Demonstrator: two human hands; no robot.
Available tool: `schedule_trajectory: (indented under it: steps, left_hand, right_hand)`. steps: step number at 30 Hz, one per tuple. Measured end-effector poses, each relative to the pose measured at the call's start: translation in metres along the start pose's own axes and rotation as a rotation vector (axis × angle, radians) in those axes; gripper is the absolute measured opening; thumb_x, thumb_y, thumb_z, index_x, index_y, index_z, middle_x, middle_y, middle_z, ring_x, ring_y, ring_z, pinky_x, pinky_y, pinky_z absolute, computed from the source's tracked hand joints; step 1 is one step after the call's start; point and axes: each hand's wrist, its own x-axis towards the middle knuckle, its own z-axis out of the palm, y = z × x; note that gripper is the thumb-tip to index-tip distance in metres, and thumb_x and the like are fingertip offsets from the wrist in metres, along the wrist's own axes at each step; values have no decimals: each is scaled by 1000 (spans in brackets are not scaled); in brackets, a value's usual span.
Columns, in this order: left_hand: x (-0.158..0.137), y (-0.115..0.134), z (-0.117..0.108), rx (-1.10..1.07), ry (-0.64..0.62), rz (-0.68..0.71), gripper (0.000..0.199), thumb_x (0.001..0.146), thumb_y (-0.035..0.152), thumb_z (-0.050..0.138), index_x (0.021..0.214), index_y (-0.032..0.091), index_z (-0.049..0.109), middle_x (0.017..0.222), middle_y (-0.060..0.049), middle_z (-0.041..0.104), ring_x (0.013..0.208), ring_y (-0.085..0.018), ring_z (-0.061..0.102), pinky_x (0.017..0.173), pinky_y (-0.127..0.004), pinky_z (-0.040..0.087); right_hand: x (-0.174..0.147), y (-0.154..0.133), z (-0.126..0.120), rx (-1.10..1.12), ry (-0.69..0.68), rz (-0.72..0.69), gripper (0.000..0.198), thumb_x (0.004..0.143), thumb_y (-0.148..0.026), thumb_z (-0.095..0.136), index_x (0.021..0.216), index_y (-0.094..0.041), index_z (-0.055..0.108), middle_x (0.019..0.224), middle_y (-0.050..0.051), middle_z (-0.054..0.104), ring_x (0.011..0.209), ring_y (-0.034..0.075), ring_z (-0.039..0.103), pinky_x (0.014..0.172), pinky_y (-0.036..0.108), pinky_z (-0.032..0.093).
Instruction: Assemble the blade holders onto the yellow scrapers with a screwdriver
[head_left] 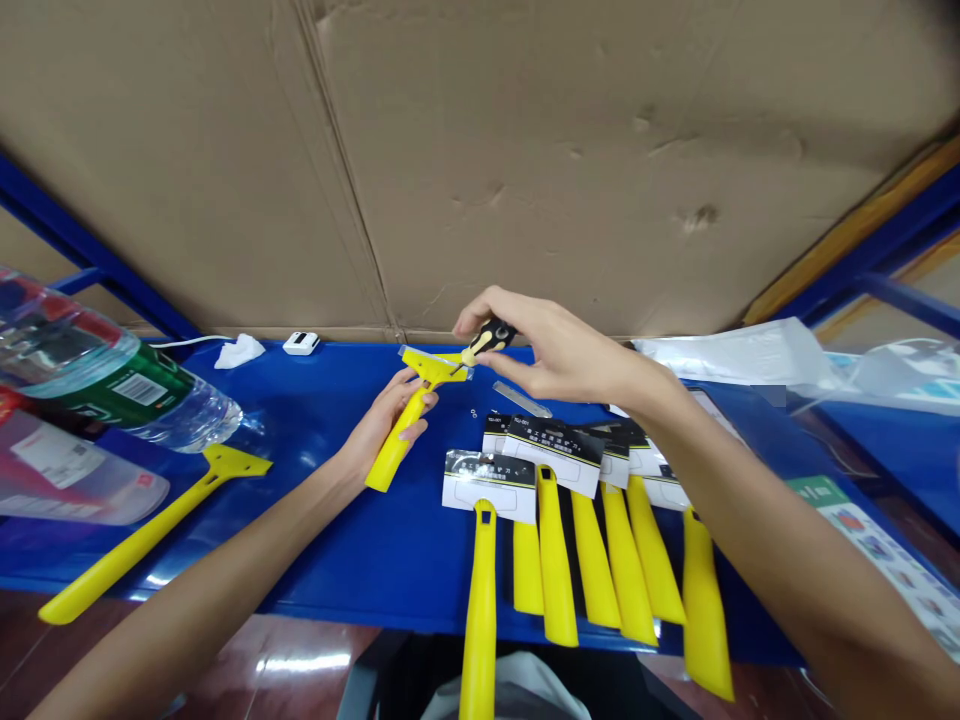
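Note:
My left hand [388,420] is wrapped round the handle of a yellow scraper [397,440], just below its wide head. A clear strip lies along the far edge of that head. My right hand [544,345] grips a small screwdriver [491,338] with a black and pale yellow handle. Its shaft points down to the left, and the tip is at the right side of the scraper's head; whether it sits in a screw I cannot tell. Close by on the table lie a clear plastic strip [523,399] and tiny light bits [473,413].
Several yellow scrapers [559,570] with black and white cards lie at the right front, some over the edge. Another yellow scraper [142,535] lies at left beside a water bottle [135,385]. Plastic bags [727,355] are at right. Cardboard [480,170] backs the blue table [315,560].

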Motion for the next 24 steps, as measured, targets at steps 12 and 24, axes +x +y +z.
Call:
schedule_trajectory:
  steps: [12, 24]
  left_hand:
    - [6, -4, -14, -2, -20, -4, 22, 106, 10, 58, 124, 22, 61, 91, -3, 62, 58, -8, 57, 37, -9, 37]
    - [3, -2, -9, 79, -1, 37, 30, 98, 13, 71, 123, 23, 58, 93, -2, 64, 56, -7, 56, 36, -9, 35]
  right_hand:
    - [0, 15, 14, -28, 51, -37, 14, 100, -15, 72, 112, -21, 68, 111, 4, 79, 96, 20, 72, 91, 34, 53]
    - [0, 15, 12, 31, 72, 14, 15, 100, -19, 73, 111, -22, 64, 109, 3, 78, 95, 20, 72, 86, 35, 53]
